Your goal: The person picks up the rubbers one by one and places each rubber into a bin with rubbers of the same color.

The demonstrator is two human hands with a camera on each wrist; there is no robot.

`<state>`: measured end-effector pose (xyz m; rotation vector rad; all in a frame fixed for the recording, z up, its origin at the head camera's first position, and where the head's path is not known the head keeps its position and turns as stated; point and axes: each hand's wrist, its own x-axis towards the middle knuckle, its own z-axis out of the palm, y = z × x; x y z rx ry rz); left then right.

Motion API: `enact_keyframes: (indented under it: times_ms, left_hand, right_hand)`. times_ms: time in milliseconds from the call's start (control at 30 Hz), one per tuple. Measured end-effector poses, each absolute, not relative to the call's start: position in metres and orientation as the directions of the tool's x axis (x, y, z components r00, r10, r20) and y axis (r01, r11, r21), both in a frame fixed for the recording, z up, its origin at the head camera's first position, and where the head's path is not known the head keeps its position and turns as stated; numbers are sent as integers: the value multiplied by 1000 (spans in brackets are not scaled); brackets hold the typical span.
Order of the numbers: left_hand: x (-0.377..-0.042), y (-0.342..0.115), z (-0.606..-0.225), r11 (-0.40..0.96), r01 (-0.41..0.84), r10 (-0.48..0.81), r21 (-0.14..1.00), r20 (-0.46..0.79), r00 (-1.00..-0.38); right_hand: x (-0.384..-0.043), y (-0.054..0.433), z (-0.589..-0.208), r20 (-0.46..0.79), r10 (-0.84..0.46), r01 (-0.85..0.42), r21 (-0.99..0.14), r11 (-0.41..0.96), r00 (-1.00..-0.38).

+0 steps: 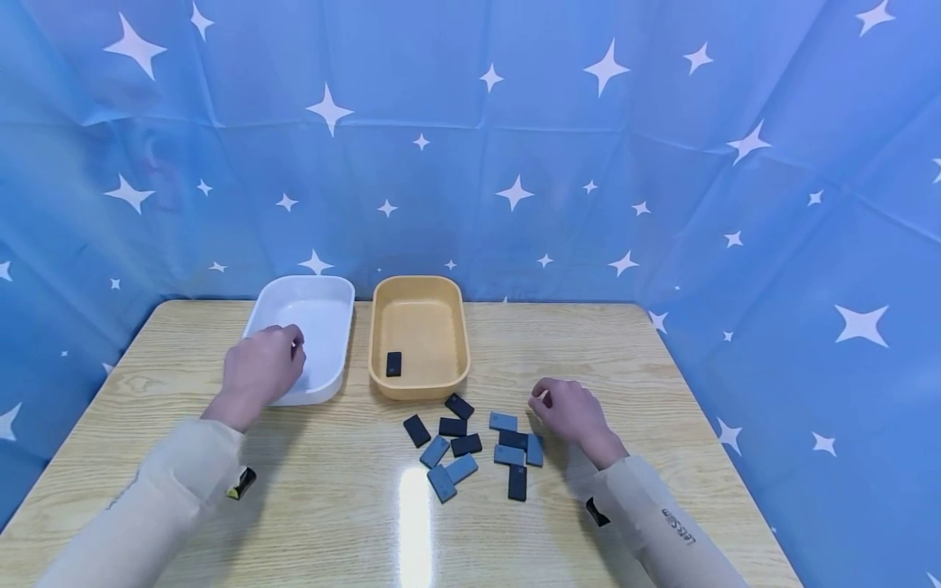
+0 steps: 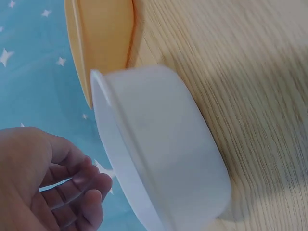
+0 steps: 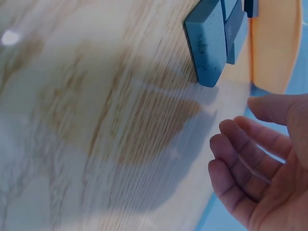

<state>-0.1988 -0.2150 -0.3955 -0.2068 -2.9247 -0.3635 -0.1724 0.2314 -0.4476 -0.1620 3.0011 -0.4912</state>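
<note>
My left hand (image 1: 265, 364) hovers over the near left side of a white plastic bin (image 1: 316, 384). In the left wrist view its fingers (image 2: 72, 192) are loosely bent beside the bin's rim, with nothing seen between them. My right hand (image 1: 572, 411) is raised just right of a group of small flat blocks. Its fingers (image 3: 240, 163) are relaxed and hold nothing. Nearest to it are a tilted blue block (image 1: 534, 450) and a lighter blue block (image 1: 503, 420). Black blocks (image 1: 518, 483) lie among the blue ones.
A tan bin (image 1: 419, 392) stands right of the white one, with one black block (image 1: 394, 364) inside. Several more black and blue blocks (image 1: 443, 483) are scattered in front of it on the wooden table (image 1: 331, 506). A starry blue curtain (image 1: 441, 204) hangs behind.
</note>
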Motion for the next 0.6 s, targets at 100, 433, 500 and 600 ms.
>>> enact_keyframes:
  times_ms: [100, 433, 500, 600]
  left_hand:
    - [-192, -207, -395, 953, 211, 156, 218, 244, -957]
    - [-166, -175, -395, 929, 308, 239, 207, 300, -923]
    - [-163, -169, -395, 926, 316, 252, 205, 284, -925]
    - [-159, -159, -396, 920, 340, 284, 196, 263, -922]
  right_hand:
    - [-172, 229, -446, -78, -125, -93, -325, 941, -989]
    - [-168, 222, -442, -67, -146, -117, -320, 940, -987]
    - [-168, 220, -442, -59, -158, -132, -319, 939, -986]
    - [-167, 218, -443, -53, -179, -152, -327, 933, -982]
